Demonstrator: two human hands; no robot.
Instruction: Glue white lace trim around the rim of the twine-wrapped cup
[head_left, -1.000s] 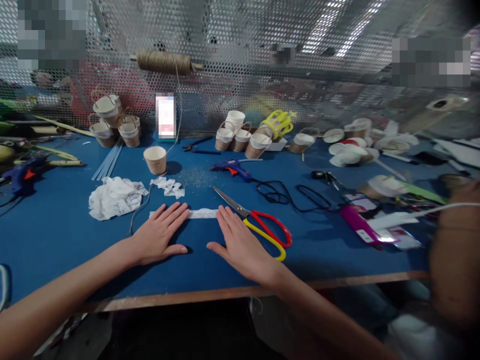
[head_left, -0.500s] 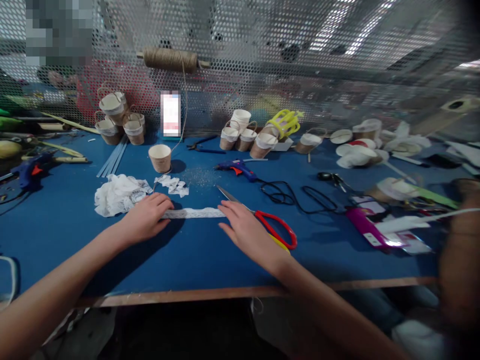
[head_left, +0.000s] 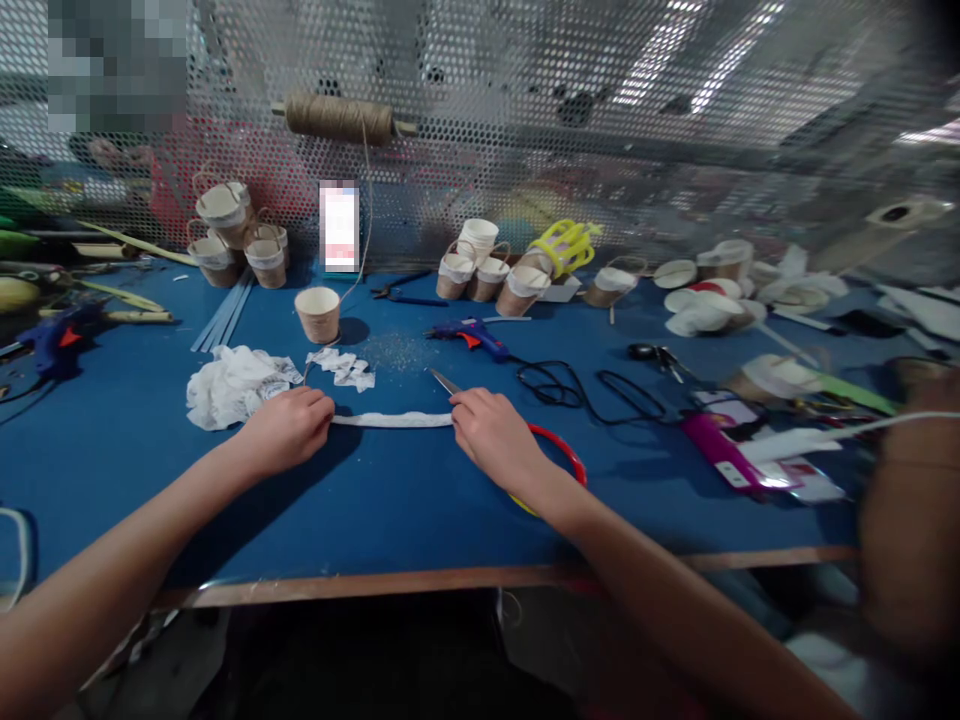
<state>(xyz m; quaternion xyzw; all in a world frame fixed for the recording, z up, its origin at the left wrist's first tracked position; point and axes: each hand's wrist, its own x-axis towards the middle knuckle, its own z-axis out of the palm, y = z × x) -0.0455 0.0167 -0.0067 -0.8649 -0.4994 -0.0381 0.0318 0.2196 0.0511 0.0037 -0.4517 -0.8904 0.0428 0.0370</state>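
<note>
A narrow strip of white lace ribbon (head_left: 394,421) stretches between my two hands, just above the blue tabletop. My left hand (head_left: 294,425) is closed on its left end, and my right hand (head_left: 491,435) pinches the right end. Scissors (head_left: 444,381) with red and yellow handles lie under my right hand, which hides their middle. Beyond my left hand sits a heap of crumpled white lace (head_left: 236,388), with a smaller folded lace piece (head_left: 343,370) beside it. A small paper cup (head_left: 318,316) stands behind that piece, a cord running along it.
A blue glue gun (head_left: 471,337) with a black cable lies beyond the scissors. Small cups with twine handles (head_left: 486,275) stand along the mesh partition, under a twine spool (head_left: 339,119). A purple box (head_left: 724,455) is at right, near another person's arm (head_left: 907,520).
Both hands have gone from lying flat on the lace ribbon to gripping its ends. My left hand moved left, and the ribbon is now lifted and taut. My right hand covers more of the scissors.
</note>
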